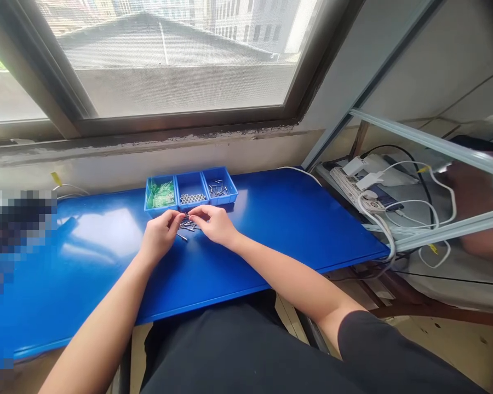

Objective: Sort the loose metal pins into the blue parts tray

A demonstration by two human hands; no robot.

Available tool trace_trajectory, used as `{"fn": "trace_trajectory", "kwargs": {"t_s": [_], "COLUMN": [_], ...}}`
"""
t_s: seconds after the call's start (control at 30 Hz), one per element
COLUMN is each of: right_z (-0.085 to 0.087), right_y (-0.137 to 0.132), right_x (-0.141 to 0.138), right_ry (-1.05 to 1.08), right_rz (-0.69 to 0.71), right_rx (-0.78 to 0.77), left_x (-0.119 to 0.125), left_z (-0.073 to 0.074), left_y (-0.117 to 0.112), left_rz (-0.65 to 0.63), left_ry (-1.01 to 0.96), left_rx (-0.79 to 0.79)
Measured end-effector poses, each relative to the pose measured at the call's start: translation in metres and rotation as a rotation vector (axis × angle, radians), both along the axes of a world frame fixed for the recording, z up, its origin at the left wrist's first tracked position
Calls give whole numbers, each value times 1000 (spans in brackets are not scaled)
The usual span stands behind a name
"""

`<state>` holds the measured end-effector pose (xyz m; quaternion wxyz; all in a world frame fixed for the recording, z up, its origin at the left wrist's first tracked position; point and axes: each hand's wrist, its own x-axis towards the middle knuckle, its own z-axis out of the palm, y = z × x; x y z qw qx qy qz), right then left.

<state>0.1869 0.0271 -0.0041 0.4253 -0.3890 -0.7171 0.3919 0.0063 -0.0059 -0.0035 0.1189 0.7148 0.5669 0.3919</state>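
My left hand (pixel 161 232) and my right hand (pixel 215 223) meet over the blue table, just in front of a row of blue bins. Thumb and fingers are pinched together on each hand, the fingertips almost touching. Whatever lies between them is too small to make out. Beneath and behind the fingers is a loose pile of thin dark metal pins (pixel 189 225), partly hidden by my hands. One pin (pixel 182 237) lies apart, nearer to me. The left bin holds green plastic pieces (pixel 163 195), the middle one silvery ring-shaped parts (pixel 193 198), the right one more metal pins (pixel 218 188).
The blue table (pixel 287 219) runs along a wall below a window. At the right, a metal frame (pixel 431 139) borders a power strip (pixel 355 189) with white chargers and cables. A white cable hangs at the table's right corner. The far left is pixelated.
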Motion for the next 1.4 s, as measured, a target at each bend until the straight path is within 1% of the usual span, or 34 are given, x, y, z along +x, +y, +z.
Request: {"fn": "trace_trajectory", "kwargs": {"t_s": [0.07,0.2,0.3,0.5,0.7,0.9,1.0,1.1,1.27,1.4], "right_z": [0,0,1,2,-1,-2,-1,-1,0,2], "right_y": [0,1,1,0,1,1,-1,-2,1,2], "right_x": [0,1,1,1,0,0,0,-1,1,3], "right_ry": [6,15,15,28,39,41,18,7,-14,9], "right_rz": [-9,-23,-14,-2,-6,6,42,77,20,2], "right_rx": [-8,-37,-41,-2,-59,-53,-29,18,92,108], "left_x": [0,1,0,-1,0,-1,-1,0,1,2], "left_z": [-1,-4,-3,0,-4,-4,-2,-1,-1,0], "left_y": [0,0,0,1,1,2,2,0,-2,-3], "left_rz": [8,-17,-17,-31,-36,-23,-25,-39,-112,-161], "left_ry": [-23,-51,-41,-7,-40,4,32,13,-125,-143], "left_rx": [0,-7,-5,2,-3,8,-6,-9,-8,6]}}
